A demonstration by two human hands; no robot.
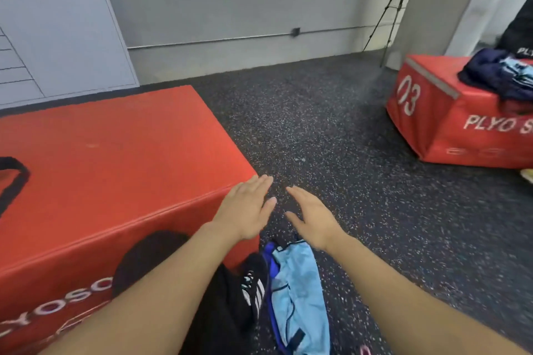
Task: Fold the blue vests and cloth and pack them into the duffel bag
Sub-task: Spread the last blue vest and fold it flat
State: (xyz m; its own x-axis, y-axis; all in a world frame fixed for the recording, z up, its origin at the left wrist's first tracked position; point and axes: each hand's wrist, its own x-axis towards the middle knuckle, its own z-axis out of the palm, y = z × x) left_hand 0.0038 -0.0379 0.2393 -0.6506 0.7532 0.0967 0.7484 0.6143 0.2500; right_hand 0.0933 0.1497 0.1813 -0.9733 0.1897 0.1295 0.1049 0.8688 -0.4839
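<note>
Red vinyl plyo box (115,153), large, fills the left of the head view; used here as landmark. Both hands are stretched forward off its near right corner, palms down, fingers straight and loosely spread, holding nothing. Left hand (245,210) sits over the box's corner edge; whether it touches the vinyl I cannot tell. Right hand (313,217) is just right of it, over the speckled rubber floor (346,181), the two hands near each other but apart.

Light blue duffel bag (300,297) with darker blue trim lies on the floor below the right wrist, just right of the box's front face. Black shoe with white stripes (253,285) is between bag and box.

A black strap loop (14,179) rests on the box top at its left edge.

Well right of the box, a second red box (432,118) marked "03" carries a heap of dark and pale blue vests (499,75). Tripod (395,6) stands by the wall beyond.
</note>
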